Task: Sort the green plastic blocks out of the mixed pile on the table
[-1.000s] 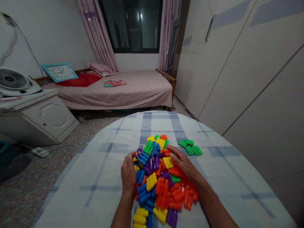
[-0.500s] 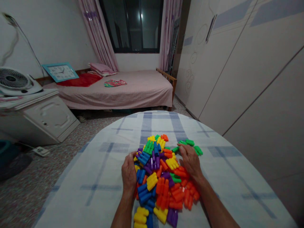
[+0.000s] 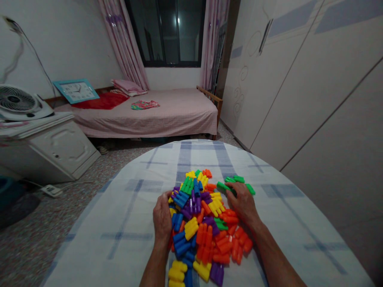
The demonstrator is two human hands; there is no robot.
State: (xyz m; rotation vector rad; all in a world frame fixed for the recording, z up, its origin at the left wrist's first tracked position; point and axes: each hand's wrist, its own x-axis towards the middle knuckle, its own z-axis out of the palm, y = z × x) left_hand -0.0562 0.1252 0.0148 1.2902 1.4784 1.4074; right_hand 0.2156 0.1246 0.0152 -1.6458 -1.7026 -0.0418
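Blocks (image 3: 204, 235) in several colours lie in a loose, uneven heap on the table (image 3: 119, 215), between the two arms. The left hand (image 3: 162, 215) curves along the heap's left side; its fingertips are partly hidden, so I cannot tell whether it grips anything. The right hand (image 3: 239, 197) is curled low over a green block (image 3: 223, 187) beside the heap, its fingers bent inward, though a firm pinch cannot be made out. Other green pieces (image 3: 238, 179) lie just past its knuckles and could scatter if those fingers swept outward. The upper blocks look lightly propped, so a knock from the right wrist, or support lost on the left, might send some sliding down
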